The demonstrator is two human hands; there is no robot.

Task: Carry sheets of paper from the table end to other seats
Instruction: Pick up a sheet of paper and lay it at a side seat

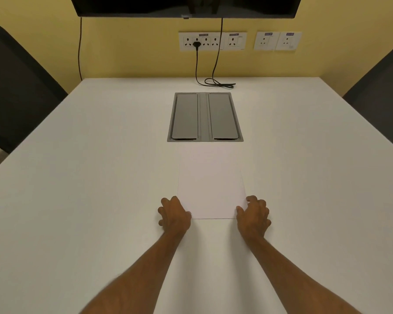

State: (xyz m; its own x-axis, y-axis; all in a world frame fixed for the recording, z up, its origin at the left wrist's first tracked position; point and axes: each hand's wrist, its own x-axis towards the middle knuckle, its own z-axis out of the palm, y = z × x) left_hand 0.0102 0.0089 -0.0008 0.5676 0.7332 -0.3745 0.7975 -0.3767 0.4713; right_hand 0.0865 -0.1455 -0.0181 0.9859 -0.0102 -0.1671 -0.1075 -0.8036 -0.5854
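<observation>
A white sheet of paper [210, 189] lies flat on the white table [89, 177], straight ahead of me. My left hand [174, 214] rests at the sheet's near left corner, fingers curled and spread, thumb touching the paper's edge. My right hand [254, 214] sits at the near right corner in the same way, thumb on the paper's edge. I cannot tell whether this is one sheet or a thin stack. The paper still lies on the table surface.
A grey two-lid cable box [205, 116] is set into the table beyond the paper. Black cables [218, 83] lie near the far edge below wall sockets [212, 40]. Dark chairs stand at the left [16, 87] and right [381, 94]. A screen [186, 5] hangs above.
</observation>
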